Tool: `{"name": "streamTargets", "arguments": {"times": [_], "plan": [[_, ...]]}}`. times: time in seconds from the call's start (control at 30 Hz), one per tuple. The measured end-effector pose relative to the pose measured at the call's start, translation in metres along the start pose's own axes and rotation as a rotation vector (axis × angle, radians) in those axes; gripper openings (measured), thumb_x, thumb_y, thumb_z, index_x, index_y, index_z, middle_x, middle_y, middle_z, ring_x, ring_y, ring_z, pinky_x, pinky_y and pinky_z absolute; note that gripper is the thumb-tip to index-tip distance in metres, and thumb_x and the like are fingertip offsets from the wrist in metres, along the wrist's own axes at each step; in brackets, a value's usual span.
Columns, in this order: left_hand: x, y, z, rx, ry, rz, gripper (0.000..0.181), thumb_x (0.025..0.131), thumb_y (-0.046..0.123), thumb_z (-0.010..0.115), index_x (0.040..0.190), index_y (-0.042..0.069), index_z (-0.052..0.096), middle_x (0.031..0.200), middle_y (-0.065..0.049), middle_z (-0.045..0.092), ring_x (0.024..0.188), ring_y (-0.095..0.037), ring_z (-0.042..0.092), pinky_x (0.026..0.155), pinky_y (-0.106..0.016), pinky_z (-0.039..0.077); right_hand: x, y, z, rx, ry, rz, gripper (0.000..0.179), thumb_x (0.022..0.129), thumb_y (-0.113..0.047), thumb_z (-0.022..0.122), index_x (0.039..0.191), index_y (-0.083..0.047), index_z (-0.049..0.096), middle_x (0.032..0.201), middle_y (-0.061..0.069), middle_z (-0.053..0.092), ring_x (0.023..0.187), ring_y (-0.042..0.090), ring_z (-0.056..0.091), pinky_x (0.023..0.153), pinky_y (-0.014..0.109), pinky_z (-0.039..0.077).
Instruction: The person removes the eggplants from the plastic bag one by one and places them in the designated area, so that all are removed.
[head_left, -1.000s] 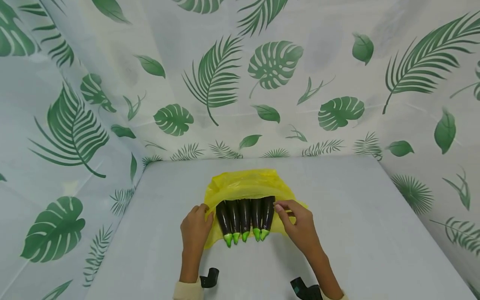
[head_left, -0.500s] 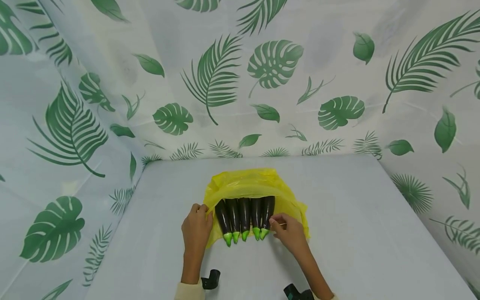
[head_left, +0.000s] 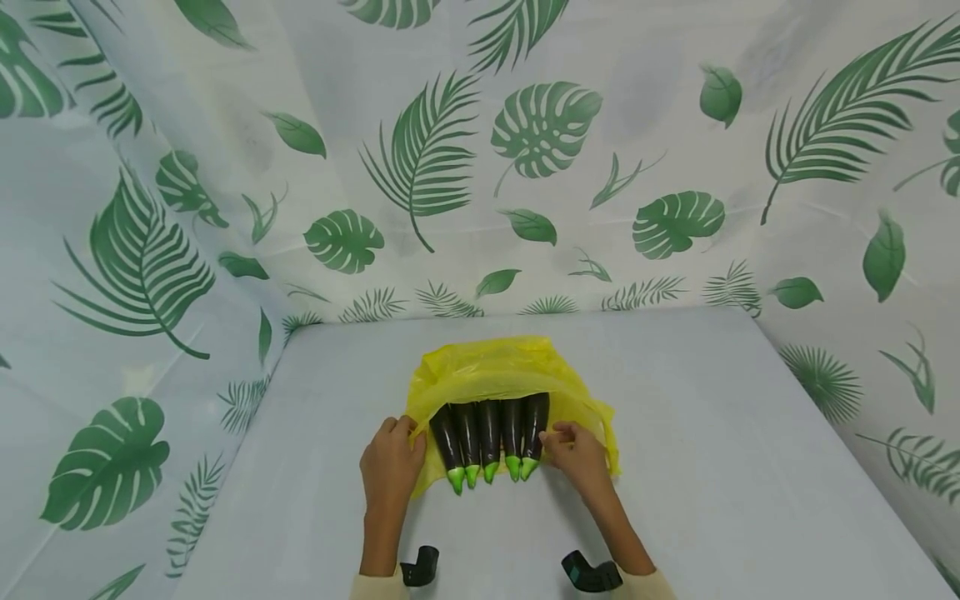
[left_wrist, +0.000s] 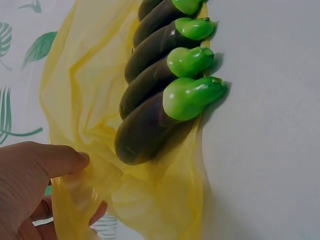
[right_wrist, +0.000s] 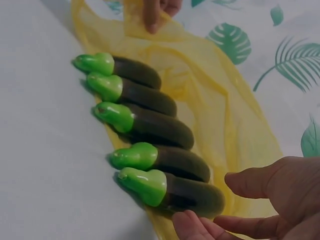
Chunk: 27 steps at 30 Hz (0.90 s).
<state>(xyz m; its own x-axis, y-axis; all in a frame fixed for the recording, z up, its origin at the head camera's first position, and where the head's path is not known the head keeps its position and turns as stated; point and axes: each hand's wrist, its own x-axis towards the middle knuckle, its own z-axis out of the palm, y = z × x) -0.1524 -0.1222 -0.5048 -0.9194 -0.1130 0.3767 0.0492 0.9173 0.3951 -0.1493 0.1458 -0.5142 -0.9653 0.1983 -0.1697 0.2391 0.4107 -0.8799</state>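
Note:
Several dark purple eggplants (head_left: 491,433) with green stem ends lie side by side on a yellow plastic bag (head_left: 487,367). Their stem ends point toward me, and the bag's upper layer covers their far ends. My left hand (head_left: 390,462) pinches the bag's left edge, thumb on top and fingers beneath, as the left wrist view shows at the thumb (left_wrist: 65,159). On the other side, my right hand (head_left: 581,458) is at the rightmost eggplant (right_wrist: 192,196). Its thumb and fingers are apart around that eggplant's far end; whether they touch it is hard to tell.
A white table surface (head_left: 712,467) spreads around the bag. Leaf-printed sheeting (head_left: 540,192) rises behind it and along both sides. Black wrist-worn devices, one at the left wrist (head_left: 422,567) and one at the right wrist (head_left: 591,573), stick out inward above the table.
My right hand has moved left and nearer me, from the bag's right side to the rightmost eggplant. My left hand stays at the bag's left edge. The eggplants have not visibly moved.

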Motion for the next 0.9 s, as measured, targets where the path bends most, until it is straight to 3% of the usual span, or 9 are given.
{"name": "streamTargets", "arguments": {"times": [0.37, 0.57, 0.77, 0.9], "plan": [[-0.005, -0.008, 0.0, -0.047, -0.084, -0.097, 0.017, 0.084, 0.019, 0.074, 0.094, 0.006, 0.072, 0.086, -0.007, 0.072, 0.069, -0.022, 0.066, 0.057, -0.037, 0.051, 0.019, 0.001, 0.008, -0.085, -0.005, -0.014, 0.053, 0.09, -0.026, 0.068, 0.125, 0.013, 0.054, 0.107, 0.025, 0.066, 0.092, 0.032, 0.066, 0.069, 0.034, 0.055], [-0.004, -0.006, 0.001, -0.071, -0.092, -0.108, 0.016, 0.084, 0.018, 0.075, 0.094, 0.006, 0.073, 0.086, -0.007, 0.072, 0.067, -0.019, 0.064, 0.057, -0.035, 0.05, 0.022, 0.005, 0.012, -0.121, 0.01, -0.033, 0.055, 0.09, -0.024, 0.068, 0.124, 0.016, 0.053, 0.104, 0.025, 0.066, 0.087, 0.03, 0.066, 0.069, 0.037, 0.055], [-0.005, -0.004, 0.005, -0.085, -0.075, -0.098, 0.014, 0.084, 0.018, 0.075, 0.091, 0.006, 0.072, 0.082, -0.005, 0.071, 0.065, -0.018, 0.063, 0.055, -0.033, 0.049, 0.025, 0.005, 0.017, -0.151, 0.041, -0.074, 0.042, 0.087, -0.024, 0.071, 0.105, 0.012, 0.059, 0.084, 0.016, 0.062, 0.076, 0.024, 0.062, 0.081, 0.046, 0.054], [-0.005, -0.003, 0.006, -0.088, -0.073, -0.095, 0.014, 0.084, 0.019, 0.075, 0.091, 0.007, 0.072, 0.08, -0.004, 0.069, 0.065, -0.017, 0.062, 0.057, -0.033, 0.05, 0.026, 0.004, 0.018, -0.155, 0.053, -0.083, 0.039, 0.086, -0.024, 0.072, 0.1, 0.01, 0.059, 0.081, 0.013, 0.06, 0.075, 0.023, 0.06, 0.083, 0.048, 0.053]]}}
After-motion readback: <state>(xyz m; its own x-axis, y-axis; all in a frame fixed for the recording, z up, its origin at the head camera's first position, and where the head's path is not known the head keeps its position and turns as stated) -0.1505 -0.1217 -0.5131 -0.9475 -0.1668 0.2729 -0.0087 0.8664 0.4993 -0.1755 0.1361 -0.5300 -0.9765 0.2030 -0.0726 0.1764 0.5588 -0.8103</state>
